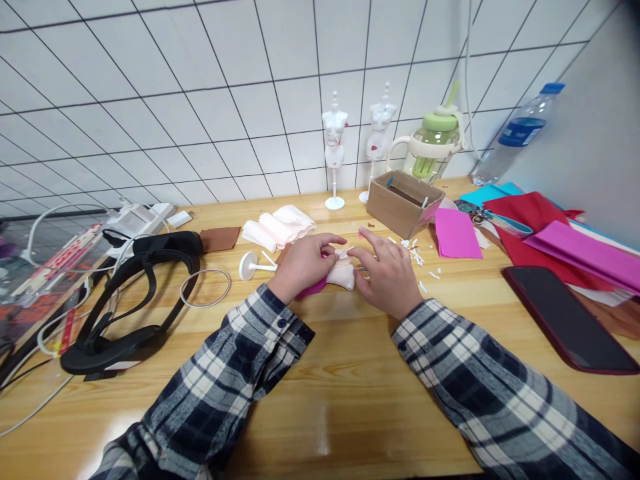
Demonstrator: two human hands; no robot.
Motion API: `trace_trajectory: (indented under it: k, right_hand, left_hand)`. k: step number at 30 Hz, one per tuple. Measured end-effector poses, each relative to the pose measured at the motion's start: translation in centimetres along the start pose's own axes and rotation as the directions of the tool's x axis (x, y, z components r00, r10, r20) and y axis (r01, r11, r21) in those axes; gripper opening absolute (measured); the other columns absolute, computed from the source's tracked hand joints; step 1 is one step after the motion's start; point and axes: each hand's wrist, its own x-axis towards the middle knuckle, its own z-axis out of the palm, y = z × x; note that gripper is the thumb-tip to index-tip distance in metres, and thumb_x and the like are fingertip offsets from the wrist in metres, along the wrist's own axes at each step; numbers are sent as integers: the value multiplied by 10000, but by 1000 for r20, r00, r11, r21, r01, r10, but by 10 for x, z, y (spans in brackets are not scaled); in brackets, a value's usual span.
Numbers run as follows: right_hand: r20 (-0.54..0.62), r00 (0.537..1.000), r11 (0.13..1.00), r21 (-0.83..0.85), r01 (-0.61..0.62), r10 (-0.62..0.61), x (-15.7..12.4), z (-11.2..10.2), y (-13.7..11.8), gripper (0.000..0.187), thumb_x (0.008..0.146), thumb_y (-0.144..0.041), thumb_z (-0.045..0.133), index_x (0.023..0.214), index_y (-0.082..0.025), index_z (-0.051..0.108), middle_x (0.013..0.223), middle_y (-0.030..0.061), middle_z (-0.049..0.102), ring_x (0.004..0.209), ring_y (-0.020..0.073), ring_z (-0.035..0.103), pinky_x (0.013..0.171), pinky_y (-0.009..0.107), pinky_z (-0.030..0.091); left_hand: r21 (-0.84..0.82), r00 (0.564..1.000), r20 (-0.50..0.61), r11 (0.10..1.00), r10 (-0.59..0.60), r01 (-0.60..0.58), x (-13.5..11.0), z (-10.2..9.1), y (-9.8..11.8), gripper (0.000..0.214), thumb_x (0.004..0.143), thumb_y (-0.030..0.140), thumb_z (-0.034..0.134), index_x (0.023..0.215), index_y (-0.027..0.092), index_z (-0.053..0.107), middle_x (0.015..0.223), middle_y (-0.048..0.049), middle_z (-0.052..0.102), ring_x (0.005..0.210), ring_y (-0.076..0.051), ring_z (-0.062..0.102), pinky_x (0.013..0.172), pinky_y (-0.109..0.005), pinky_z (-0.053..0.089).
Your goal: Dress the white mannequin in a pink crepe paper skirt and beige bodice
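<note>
A small white mannequin (342,276) lies on its side on the table, its round base (247,266) and thin stand to the left. My left hand (307,263) is closed around it, thumb and index finger bent over its body. Magenta fabric (314,288) shows under that hand, partly hidden by the fingers. My right hand (387,273) is at the mannequin's right end, fingers spread and thumb close to the body; whether it touches I cannot tell. Pale material lies between the two hands. White paper scraps (413,250) are strewn just beyond my right hand.
Two upright mannequins (335,143), a cardboard box (400,200), a green-lidded jug (435,143) and a bottle (523,130) line the back. Pink sheet (457,233), red fabric (530,220) and phone (570,317) lie right; black headset (135,340), wire ring (227,287), folded pale fabric (280,227) left.
</note>
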Motion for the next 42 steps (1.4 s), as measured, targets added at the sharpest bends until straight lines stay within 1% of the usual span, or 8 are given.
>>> trace_trajectory:
  k: [5, 10, 19, 22, 26, 29, 34, 42]
  right_hand:
    - [-49, 994, 955, 283, -84, 102, -3, 13, 13, 331, 810, -166, 576, 1115, -247, 674, 1425, 96, 471, 1120, 273, 562, 953, 462, 449]
    - [-23, 970, 810, 556, -188, 241, -3, 21, 21, 326, 822, -131, 520, 1054, -245, 719, 1351, 89, 534, 962, 204, 635, 854, 391, 532]
    - [53, 912, 690, 636, -344, 406, 0, 20, 24, 373, 777, -195, 551, 1134, -220, 657, 1171, 68, 656, 718, 152, 596, 649, 324, 537]
    - [19, 940, 734, 619, -278, 340, -1, 16, 21, 343, 813, -243, 560, 1146, -218, 639, 1147, 76, 653, 739, 166, 605, 613, 312, 526]
    - [-157, 981, 903, 428, -39, 116, -3, 7, 13, 290, 850, -290, 586, 1125, -224, 645, 1277, 99, 586, 1063, 253, 578, 890, 413, 496]
    - [-101, 995, 966, 256, 33, -7, -4, 6, 8, 343, 844, -243, 582, 1184, -220, 623, 1387, 108, 501, 1093, 267, 548, 972, 450, 436]
    - [-83, 997, 987, 158, 21, -8, -5, 4, 5, 367, 828, -203, 573, 1190, -231, 627, 1461, 86, 428, 1049, 270, 544, 936, 450, 428]
    - [-93, 996, 989, 143, 22, -9, -8, 2, 0, 396, 808, -183, 562, 1194, -231, 632, 1421, 83, 481, 1081, 267, 544, 931, 444, 411]
  left_hand:
    - [-2, 1000, -8, 1000, -2, 2, -1, 1, 0, 416, 806, 213, 573, 1210, 271, 654, 807, 36, 752, 727, -144, 669, 705, -250, 491]
    - [12, 1000, -7, 1000, -4, 4, -2, 1, 3, 464, 808, 216, 571, 1265, 271, 621, 808, 40, 760, 744, -151, 680, 729, -257, 495]
    - [94, 999, -35, 996, 15, -12, -1, -2, 2, 478, 805, 217, 572, 1276, 284, 618, 828, 32, 762, 823, -165, 678, 784, -269, 491]
    - [101, 999, -35, 994, 31, -27, -1, -2, 4, 468, 804, 206, 570, 1263, 269, 630, 801, 29, 753, 802, -159, 673, 778, -256, 494]
    - [50, 1000, -25, 999, 18, -16, -2, -1, 5, 486, 800, 194, 564, 1280, 260, 610, 834, 27, 748, 805, -151, 672, 770, -246, 497]
    - [19, 1000, -9, 1000, -2, 2, -2, -1, 6, 489, 796, 174, 552, 1275, 254, 609, 850, 24, 744, 806, -146, 672, 768, -243, 500]
    - [40, 1000, -20, 999, 9, -8, -1, -1, 6, 473, 800, 169, 537, 1261, 236, 617, 874, 10, 744, 805, -150, 669, 784, -253, 503]
    - [75, 999, -34, 997, 1, 2, 1, -1, 1, 215, 825, 269, 551, 941, 230, 728, 883, 4, 751, 798, -171, 665, 718, -279, 488]
